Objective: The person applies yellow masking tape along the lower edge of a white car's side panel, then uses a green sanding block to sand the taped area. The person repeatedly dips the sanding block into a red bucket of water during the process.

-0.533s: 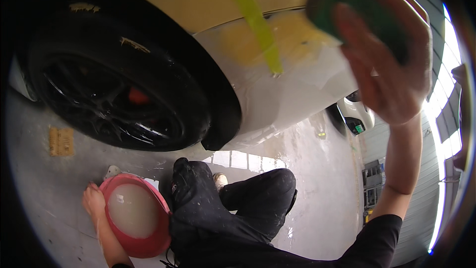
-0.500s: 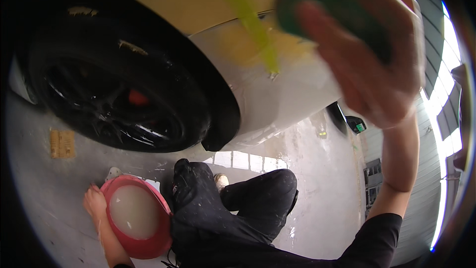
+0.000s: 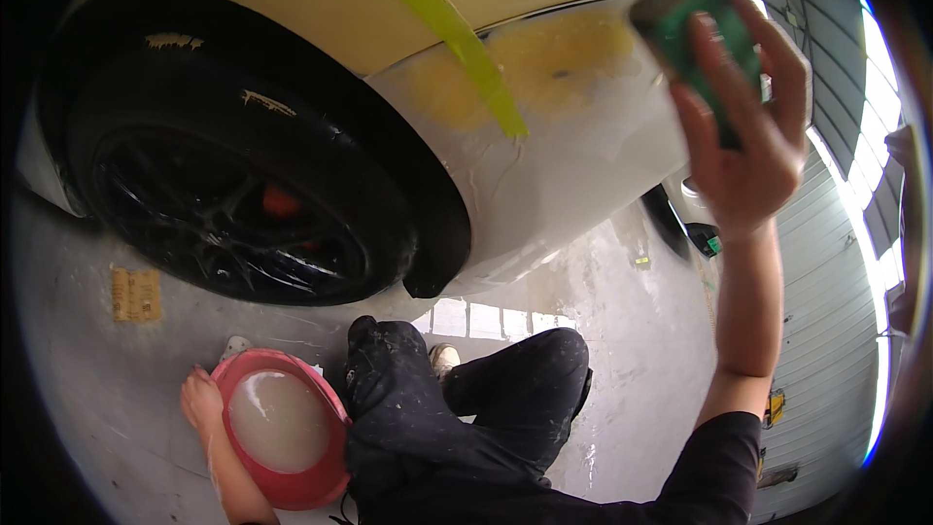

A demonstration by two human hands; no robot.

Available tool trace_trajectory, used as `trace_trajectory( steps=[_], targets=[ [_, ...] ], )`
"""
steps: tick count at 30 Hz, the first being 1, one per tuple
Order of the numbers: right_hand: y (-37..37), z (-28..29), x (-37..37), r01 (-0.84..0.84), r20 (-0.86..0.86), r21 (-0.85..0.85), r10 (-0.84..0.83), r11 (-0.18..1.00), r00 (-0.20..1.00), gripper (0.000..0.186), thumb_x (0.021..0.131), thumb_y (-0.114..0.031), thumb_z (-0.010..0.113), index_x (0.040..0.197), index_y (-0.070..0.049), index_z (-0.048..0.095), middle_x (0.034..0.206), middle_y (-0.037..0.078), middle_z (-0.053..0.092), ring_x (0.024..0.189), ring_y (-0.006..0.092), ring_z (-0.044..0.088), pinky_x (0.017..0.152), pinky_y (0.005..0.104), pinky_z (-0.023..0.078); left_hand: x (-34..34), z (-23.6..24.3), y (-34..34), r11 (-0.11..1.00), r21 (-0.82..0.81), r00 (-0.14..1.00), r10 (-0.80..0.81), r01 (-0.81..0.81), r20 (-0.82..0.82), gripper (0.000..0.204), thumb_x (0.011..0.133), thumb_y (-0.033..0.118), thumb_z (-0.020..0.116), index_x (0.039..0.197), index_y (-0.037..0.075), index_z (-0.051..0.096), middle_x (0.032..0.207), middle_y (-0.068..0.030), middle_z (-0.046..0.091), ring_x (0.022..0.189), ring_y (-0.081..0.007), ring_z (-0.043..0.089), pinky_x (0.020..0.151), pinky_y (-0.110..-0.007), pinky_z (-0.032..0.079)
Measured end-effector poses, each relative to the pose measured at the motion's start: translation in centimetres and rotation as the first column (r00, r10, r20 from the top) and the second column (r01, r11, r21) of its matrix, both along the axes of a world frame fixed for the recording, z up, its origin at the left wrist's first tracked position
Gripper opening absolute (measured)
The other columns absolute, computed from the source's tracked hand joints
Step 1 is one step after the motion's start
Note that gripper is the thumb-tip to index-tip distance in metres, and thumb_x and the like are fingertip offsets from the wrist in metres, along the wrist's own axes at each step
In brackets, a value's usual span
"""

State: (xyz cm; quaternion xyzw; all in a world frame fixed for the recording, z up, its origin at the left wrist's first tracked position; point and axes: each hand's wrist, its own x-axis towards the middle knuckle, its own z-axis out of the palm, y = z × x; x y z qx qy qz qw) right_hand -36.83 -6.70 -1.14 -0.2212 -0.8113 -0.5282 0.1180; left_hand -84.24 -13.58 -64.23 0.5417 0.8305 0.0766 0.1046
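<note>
My right hand (image 3: 748,170) is raised at the upper right, its fingers closed round a green sanding block (image 3: 724,49) with a dark grey face. The block is at the right end of a car's body panel (image 3: 573,175); whether it touches is unclear. Worn yellowish patches (image 3: 564,49) mark the pale grey panel, and a strip of yellow-green tape (image 3: 428,24) slants across it. Low on the left, my left hand (image 3: 202,403) grips the rim of a red basin (image 3: 296,489). Cloudy greyish water (image 3: 277,418) fills much of the basin.
A black wheel (image 3: 233,204) with a dark tyre stands at the left under a black arch trim. My bent knees (image 3: 525,369) are below the panel. A flat piece of cardboard (image 3: 136,295) lies on the wet grey floor. A ribbed wall (image 3: 826,331) rises at the right.
My right hand has moved away with the sanding block, off the yellowish area and toward the panel's right end. My left hand stays at the basin.
</note>
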Motion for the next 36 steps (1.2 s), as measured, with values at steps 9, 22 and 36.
trace_trajectory(
  steps=[9, 22, 36],
  targets=[
    [6.1, -3.3, -5.3, -0.259, 0.209, 0.111, 0.232, 0.96, 0.95, 0.04, 0.087, -0.016, 0.087, 0.126, -0.013, 0.08, 0.146, 0.02, 0.06, 0.121, 0.0345, 0.068, 0.095, 0.0377, 0.063, -0.3, -1.3, 0.0, 1.0, 0.006, 0.998, 0.005, -0.006, 0.055, 0.044, 0.112, 0.032, 0.043, 0.105, -0.001, 0.071, 0.1, -0.0285, 0.073, 0.095, -0.05, 0.07, 0.083, -0.06, 0.055],
    [5.7, -5.7, -6.8, -0.152, 0.043, 0.108, 0.148, 0.982, 0.988, 0.039, 0.083, -0.01, 0.085, 0.121, -0.008, 0.081, 0.143, 0.023, 0.061, 0.115, 0.034, 0.068, 0.092, 0.039, 0.06, 0.6, 0.2, 0.2, 0.999, -0.023, 0.999, 0.042, -0.042, -0.009, 0.039, 0.112, 0.032, 0.043, 0.111, 0.002, 0.068, 0.096, -0.0251, 0.074, 0.09, -0.0475, 0.071, 0.079, -0.058, 0.056],
    [7.5, 0.1, -13.1, -0.25, 0.15, -0.144, 0.271, 0.957, 0.951, 0.036, 0.08, -0.017, 0.081, 0.115, -0.023, 0.082, 0.138, 0.005, 0.068, 0.118, 0.0276, 0.065, 0.09, 0.04, 0.054, 2.1, 4.1, 0.2, 0.988, 0.063, 0.986, 0.131, -0.138, 0.106, 0.05, 0.109, 0.04, 0.046, 0.095, 0.001, 0.074, 0.094, -0.0253, 0.075, 0.088, -0.0482, 0.072, 0.079, -0.059, 0.055]
  ],
)
